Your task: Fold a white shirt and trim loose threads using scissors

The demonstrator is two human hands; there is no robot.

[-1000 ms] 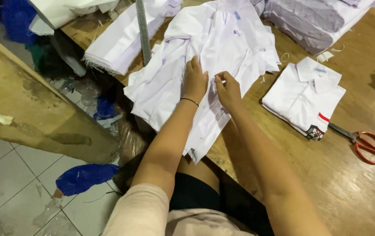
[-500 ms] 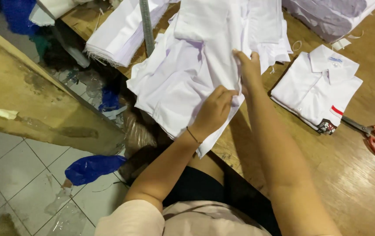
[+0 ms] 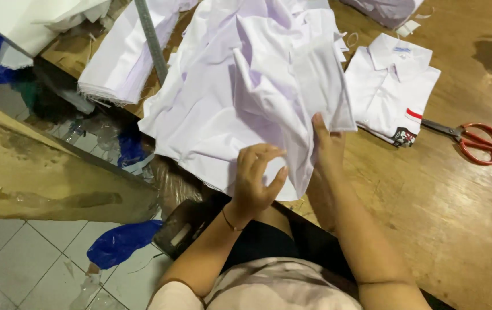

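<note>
- Risk, slippage: the white shirt (image 3: 246,97) is lifted partly off the wooden table (image 3: 429,206) and hangs in loose folds. Only the right hand (image 3: 327,150) appears to grip it, at the lower hem; a relaxed pinch would probably let the cloth slump over the table's near edge toward the tiled floor (image 3: 22,258).
- Risk, snagging: the raised cloth drapes against the metal ruler (image 3: 151,40) standing at the table's left side. A sideways pull could catch on it or drag the stack of white fabric (image 3: 125,54) at the far-left corner.
- Risk, disturbance: the folded shirt (image 3: 392,86) lies just beside the lifted one, toward the right edge. A wide sweep of cloth could undo its fold.
- Risk, cutting tool: the red-handled scissors (image 3: 469,138) rest near the right edge, well apart from both hands; a trailing hem might still hook them.
- Left hand (image 3: 255,175): palm turned up, fingers half-curled and spread, touching the shirt's lower edge from beneath; it closes on nothing.
- Right hand: forearm extended from the near edge, fingers closed narrowly on the hem, thumb hidden behind cloth.
</note>
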